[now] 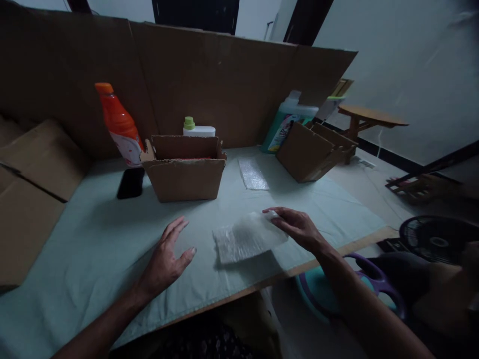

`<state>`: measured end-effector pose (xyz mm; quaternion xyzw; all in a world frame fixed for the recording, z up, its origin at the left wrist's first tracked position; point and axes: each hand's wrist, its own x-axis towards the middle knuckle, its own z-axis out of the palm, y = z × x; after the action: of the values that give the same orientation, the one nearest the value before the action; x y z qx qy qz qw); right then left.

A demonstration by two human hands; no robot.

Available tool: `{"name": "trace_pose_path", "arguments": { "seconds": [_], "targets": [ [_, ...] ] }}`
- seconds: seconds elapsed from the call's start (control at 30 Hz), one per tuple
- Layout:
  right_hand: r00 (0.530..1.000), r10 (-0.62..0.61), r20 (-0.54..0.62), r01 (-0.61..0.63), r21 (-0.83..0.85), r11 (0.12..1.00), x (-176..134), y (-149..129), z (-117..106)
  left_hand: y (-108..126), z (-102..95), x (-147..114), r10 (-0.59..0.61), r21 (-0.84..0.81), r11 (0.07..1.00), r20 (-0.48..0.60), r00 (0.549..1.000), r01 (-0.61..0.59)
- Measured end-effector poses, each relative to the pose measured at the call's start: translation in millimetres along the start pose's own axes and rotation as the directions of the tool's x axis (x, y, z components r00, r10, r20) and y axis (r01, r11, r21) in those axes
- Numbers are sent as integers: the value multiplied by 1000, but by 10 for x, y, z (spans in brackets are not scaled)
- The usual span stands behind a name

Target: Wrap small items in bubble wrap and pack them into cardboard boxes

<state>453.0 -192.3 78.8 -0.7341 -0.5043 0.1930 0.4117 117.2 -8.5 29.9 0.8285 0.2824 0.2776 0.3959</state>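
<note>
My right hand (297, 227) pinches the far right corner of a translucent bubble wrap sheet (243, 239). That sheet is partly lifted, with a shadow under its near edge. To its left, my left hand (168, 257) is over the cloth, fingers apart and holding nothing. Beyond both hands stands an open cardboard box (185, 179) with a bit of red showing inside; the rest of its contents is hidden. A second bubble wrap piece (253, 173) lies flat to the right of this box.
An orange bottle (119, 122), a black phone (130, 183) and a white bottle with green cap (199, 130) surround the box. Back right are a teal jug (279, 130) and another open box (309, 152). Cardboard panels (224, 85) wall the far side; a fan (437, 242) stands right.
</note>
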Motion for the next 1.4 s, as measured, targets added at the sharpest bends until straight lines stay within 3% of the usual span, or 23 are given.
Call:
{"name": "trace_pose_path", "arguments": {
  "seconds": [0.13,0.27,0.37,0.43,0.57,0.7,0.77,0.83,0.93,1.03,1.1,1.2,1.3,1.4],
  "targets": [
    [994,-8,106,-39,441,897,92,-286,199,158,150,113,-220,-327,901,225,949,286],
    [990,43,134,-123,681,722,255,-434,582,258,367,83,-268,-493,718,455,849,491],
    [985,126,115,-167,799,578,382,-480,832,321,459,-2,-287,-535,637,504,815,555],
    [984,166,68,-149,825,545,476,-469,955,357,474,-75,-292,-569,592,510,809,571],
    [984,177,13,-134,704,697,654,-338,1133,419,460,-279,-300,-668,447,514,804,594],
    [987,158,7,-137,534,835,609,-175,1111,440,412,-515,-428,-752,347,405,808,560],
    [997,71,29,-76,348,934,434,-128,982,421,367,-608,-456,-738,344,409,791,580],
    [988,-79,130,68,90,994,169,-114,817,390,318,-667,-445,-702,349,459,769,621],
    [906,-257,336,335,-198,921,-307,-152,640,369,279,-681,-425,-649,360,525,737,670],
    [835,-303,459,465,-296,834,-722,-236,679,428,295,-616,-439,-659,289,554,708,694],
    [825,-334,456,495,-297,817,-887,-280,812,504,313,-553,-453,-695,188,566,689,694],
    [858,-426,288,497,-249,832,-937,-302,1048,612,303,-485,-452,-721,97,582,676,686],
    [928,-359,97,371,-186,910,-818,-303,1198,657,250,-506,-462,-741,184,514,722,646],
    [978,-167,125,186,-158,970,-656,-300,1251,643,210,-599,-466,-699,514,259,846,497]
  ]
}}
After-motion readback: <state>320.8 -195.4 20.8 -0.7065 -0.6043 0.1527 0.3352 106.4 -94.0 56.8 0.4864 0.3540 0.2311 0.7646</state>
